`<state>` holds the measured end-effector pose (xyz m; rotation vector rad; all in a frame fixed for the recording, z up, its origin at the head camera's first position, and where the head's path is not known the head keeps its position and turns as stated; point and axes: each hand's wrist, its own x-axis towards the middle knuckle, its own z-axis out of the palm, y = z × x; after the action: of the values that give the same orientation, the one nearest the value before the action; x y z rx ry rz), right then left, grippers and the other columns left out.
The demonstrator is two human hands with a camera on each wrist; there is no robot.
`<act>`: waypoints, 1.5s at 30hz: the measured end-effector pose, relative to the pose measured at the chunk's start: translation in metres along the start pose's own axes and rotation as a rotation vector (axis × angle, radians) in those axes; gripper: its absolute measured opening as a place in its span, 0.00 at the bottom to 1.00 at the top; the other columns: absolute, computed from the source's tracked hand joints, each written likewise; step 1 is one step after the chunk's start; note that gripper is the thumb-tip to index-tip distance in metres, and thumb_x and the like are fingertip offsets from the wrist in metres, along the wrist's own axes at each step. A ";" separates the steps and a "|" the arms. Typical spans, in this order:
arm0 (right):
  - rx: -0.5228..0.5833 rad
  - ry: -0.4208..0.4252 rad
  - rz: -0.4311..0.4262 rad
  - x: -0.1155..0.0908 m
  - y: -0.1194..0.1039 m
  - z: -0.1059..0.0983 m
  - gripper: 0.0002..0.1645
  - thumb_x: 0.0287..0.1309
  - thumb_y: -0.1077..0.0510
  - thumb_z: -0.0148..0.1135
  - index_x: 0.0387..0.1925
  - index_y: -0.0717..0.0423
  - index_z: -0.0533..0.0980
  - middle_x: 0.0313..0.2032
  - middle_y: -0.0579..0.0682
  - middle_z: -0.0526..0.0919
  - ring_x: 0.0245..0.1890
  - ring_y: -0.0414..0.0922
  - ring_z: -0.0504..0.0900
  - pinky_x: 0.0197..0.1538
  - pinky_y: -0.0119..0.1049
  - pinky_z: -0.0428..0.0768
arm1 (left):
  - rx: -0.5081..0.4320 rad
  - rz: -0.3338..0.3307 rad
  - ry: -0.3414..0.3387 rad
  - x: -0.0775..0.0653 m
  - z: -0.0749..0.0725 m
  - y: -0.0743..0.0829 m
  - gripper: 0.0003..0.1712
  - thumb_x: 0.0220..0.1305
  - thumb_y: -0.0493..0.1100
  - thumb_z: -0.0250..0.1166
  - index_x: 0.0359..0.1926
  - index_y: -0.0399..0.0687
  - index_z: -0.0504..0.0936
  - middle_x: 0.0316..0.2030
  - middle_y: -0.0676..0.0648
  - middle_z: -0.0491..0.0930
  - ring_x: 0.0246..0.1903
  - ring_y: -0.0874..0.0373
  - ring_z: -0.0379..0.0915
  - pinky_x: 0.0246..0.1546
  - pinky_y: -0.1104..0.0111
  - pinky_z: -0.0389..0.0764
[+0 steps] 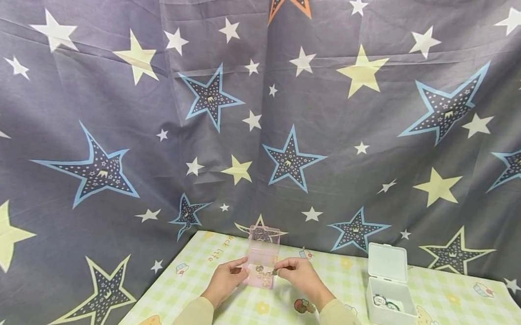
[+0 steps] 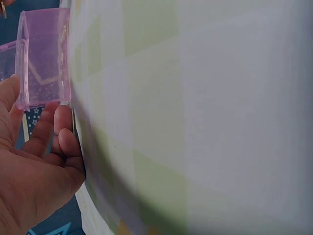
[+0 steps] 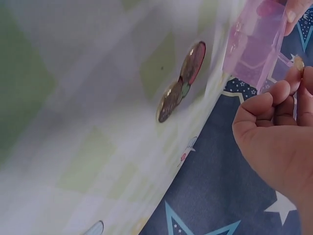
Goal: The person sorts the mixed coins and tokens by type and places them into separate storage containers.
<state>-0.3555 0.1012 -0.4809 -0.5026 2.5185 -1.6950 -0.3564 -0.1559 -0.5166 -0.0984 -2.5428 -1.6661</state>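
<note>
A see-through pink plastic box point(image 1: 260, 282) stands on the table with its hinged lid point(image 1: 264, 238) up at the back. Several small gold-coloured pieces point(image 1: 265, 275) lie inside. My left hand point(image 1: 225, 280) holds the box at its left side, thumb on the rim and the other fingers bent by the end wall in the left wrist view. At the box's right edge, my right hand point(image 1: 304, 277) pinches a small gold-coloured piece point(image 3: 298, 62) between thumb and fingertip; its exact kind I cannot tell.
A white lidded box point(image 1: 391, 314), lid up, stands to the right and holds small round dark-and-white pieces point(image 1: 383, 301). Near my right wrist lies a shiny two-lobed brown and red piece point(image 3: 182, 84). A star-patterned curtain point(image 1: 312, 194) hangs behind the checked tablecloth point(image 1: 252, 324).
</note>
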 end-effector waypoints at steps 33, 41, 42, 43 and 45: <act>-0.037 -0.029 0.064 -0.013 0.005 -0.007 0.14 0.70 0.55 0.66 0.50 0.60 0.85 0.54 0.53 0.89 0.54 0.50 0.85 0.63 0.58 0.82 | -0.010 0.011 -0.004 0.003 0.001 -0.004 0.29 0.69 0.40 0.71 0.70 0.39 0.80 0.50 0.37 0.87 0.47 0.54 0.84 0.40 0.68 0.88; -0.117 0.008 0.042 -0.028 0.022 -0.045 0.15 0.68 0.56 0.69 0.49 0.63 0.86 0.45 0.52 0.91 0.42 0.40 0.84 0.48 0.37 0.84 | 0.013 0.025 -0.014 0.003 0.001 0.000 0.24 0.70 0.40 0.71 0.65 0.40 0.84 0.54 0.35 0.86 0.54 0.47 0.83 0.43 0.68 0.89; -0.133 0.001 0.045 -0.031 0.025 -0.051 0.15 0.67 0.56 0.69 0.49 0.63 0.86 0.44 0.51 0.91 0.42 0.39 0.84 0.48 0.36 0.83 | 0.015 0.023 -0.012 0.003 0.001 0.000 0.23 0.70 0.40 0.71 0.64 0.40 0.85 0.55 0.35 0.86 0.55 0.46 0.83 0.44 0.68 0.89; -0.150 -0.010 0.050 -0.033 0.029 -0.056 0.15 0.67 0.56 0.69 0.48 0.63 0.86 0.43 0.49 0.91 0.41 0.39 0.83 0.47 0.35 0.83 | 0.018 0.020 -0.010 0.004 0.001 0.000 0.23 0.70 0.41 0.71 0.64 0.40 0.85 0.54 0.35 0.86 0.55 0.45 0.83 0.44 0.68 0.89; -0.183 -0.042 0.050 -0.039 0.035 -0.065 0.14 0.66 0.57 0.70 0.47 0.63 0.86 0.40 0.48 0.90 0.39 0.39 0.83 0.45 0.33 0.82 | 0.019 0.012 -0.004 0.004 0.001 -0.001 0.23 0.70 0.41 0.71 0.64 0.40 0.85 0.55 0.34 0.86 0.56 0.44 0.82 0.44 0.67 0.89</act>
<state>-0.3418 0.1828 -0.4925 -0.4778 2.6467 -1.4297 -0.3601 -0.1553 -0.5175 -0.1161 -2.5549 -1.6388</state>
